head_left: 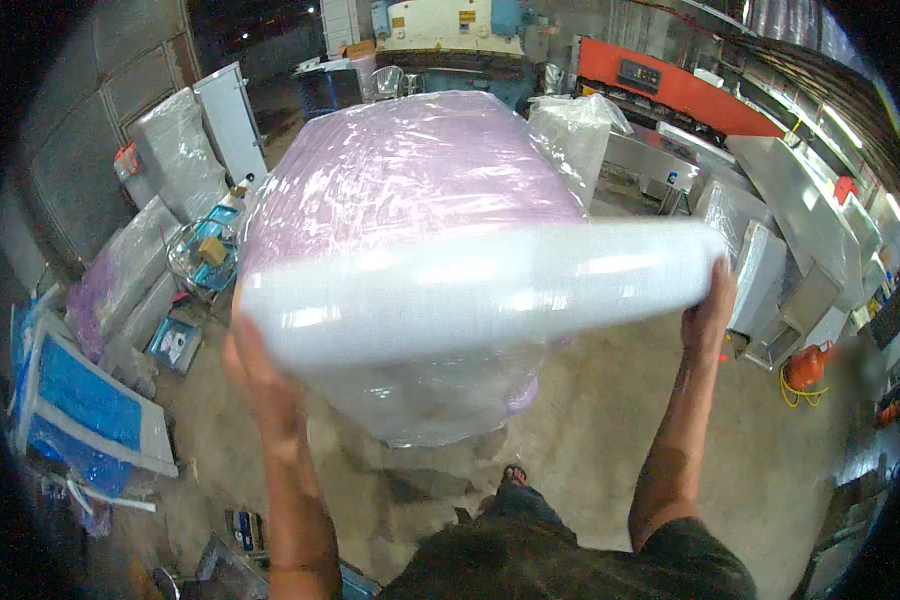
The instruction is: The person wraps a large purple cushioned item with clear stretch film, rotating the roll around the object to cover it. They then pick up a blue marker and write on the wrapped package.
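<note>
A wide roll of clear stretch film [490,295] is held crosswise in front of me, a hand at each end. My left hand [260,365] is closed on its left end, somewhat smeared by motion. At the right end, slightly higher, my right hand [712,300] grips the roll, its fingers partly hidden. Just beyond stands a large bulky load [410,165] wrapped in pinkish foam and shiny film. The roll covers the middle of the load, whose lower film-covered part shows underneath. What lies inside the wrapping is hidden.
On the left lean wrapped panels [180,145] and a blue-covered frame [90,395] beside a wire basket [205,250]. Metal sheets [800,200] lean on the right near an orange container [808,366] with a yellow cord. Behind the load stand a red machine [670,85] and another wrapped item [575,130].
</note>
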Demonstrator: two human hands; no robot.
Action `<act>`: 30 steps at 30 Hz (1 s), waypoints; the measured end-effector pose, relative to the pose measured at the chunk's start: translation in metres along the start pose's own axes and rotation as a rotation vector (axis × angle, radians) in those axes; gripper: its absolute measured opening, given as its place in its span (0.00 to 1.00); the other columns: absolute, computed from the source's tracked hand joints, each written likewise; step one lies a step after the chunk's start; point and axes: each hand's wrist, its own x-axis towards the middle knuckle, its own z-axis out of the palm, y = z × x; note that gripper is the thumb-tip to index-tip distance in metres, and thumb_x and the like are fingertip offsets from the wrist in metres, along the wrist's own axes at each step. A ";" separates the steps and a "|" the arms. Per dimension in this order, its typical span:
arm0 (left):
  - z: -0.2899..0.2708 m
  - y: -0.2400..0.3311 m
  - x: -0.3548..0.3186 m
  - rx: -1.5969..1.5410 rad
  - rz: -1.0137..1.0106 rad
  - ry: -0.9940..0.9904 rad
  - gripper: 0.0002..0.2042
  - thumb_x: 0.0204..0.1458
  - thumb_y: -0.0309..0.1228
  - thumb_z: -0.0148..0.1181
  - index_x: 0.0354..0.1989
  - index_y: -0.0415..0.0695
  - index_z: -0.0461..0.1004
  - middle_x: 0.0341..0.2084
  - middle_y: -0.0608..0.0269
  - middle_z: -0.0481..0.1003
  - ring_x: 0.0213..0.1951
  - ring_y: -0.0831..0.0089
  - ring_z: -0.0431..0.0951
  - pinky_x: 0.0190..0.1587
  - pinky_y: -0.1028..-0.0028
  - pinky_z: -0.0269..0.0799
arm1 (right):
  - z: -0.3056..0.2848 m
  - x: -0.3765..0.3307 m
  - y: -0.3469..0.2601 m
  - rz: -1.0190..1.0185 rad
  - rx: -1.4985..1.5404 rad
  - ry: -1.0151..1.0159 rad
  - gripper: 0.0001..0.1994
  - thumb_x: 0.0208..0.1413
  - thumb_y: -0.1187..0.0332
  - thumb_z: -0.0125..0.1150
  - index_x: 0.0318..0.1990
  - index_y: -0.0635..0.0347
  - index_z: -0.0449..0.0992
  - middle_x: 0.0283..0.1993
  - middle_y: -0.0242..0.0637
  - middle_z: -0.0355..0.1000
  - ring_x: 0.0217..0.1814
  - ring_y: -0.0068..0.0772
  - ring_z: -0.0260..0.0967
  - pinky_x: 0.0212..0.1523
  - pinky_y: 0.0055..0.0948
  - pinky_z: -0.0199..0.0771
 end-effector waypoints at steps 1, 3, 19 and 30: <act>-0.021 -0.018 -0.018 0.081 -0.051 0.084 0.21 0.68 0.45 0.50 0.50 0.36 0.73 0.42 0.59 0.76 0.44 0.70 0.77 0.51 0.67 0.71 | -0.007 -0.025 0.020 0.009 0.080 0.094 0.32 0.59 0.49 0.63 0.60 0.71 0.70 0.54 0.45 0.74 0.54 0.39 0.73 0.56 0.42 0.73; -0.061 -0.071 -0.044 0.055 -0.001 0.142 0.22 0.68 0.46 0.50 0.55 0.36 0.69 0.47 0.57 0.75 0.46 0.68 0.76 0.52 0.64 0.72 | -0.018 -0.061 0.064 0.103 0.126 0.242 0.35 0.59 0.46 0.61 0.63 0.68 0.67 0.58 0.44 0.71 0.60 0.42 0.70 0.62 0.45 0.69; -0.115 -0.079 -0.043 0.680 0.166 -0.128 0.19 0.70 0.40 0.47 0.49 0.33 0.71 0.42 0.53 0.74 0.43 0.66 0.72 0.43 0.64 0.69 | -0.044 -0.108 0.067 0.116 -0.082 0.075 0.44 0.51 0.41 0.68 0.66 0.69 0.66 0.63 0.46 0.68 0.63 0.41 0.67 0.63 0.41 0.67; -0.115 -0.136 -0.074 0.403 -0.286 -0.091 0.23 0.67 0.45 0.50 0.45 0.32 0.76 0.38 0.59 0.77 0.39 0.71 0.73 0.47 0.67 0.69 | -0.037 -0.182 0.139 0.277 -0.007 0.107 0.36 0.51 0.52 0.69 0.64 0.65 0.69 0.61 0.40 0.70 0.63 0.36 0.66 0.66 0.38 0.62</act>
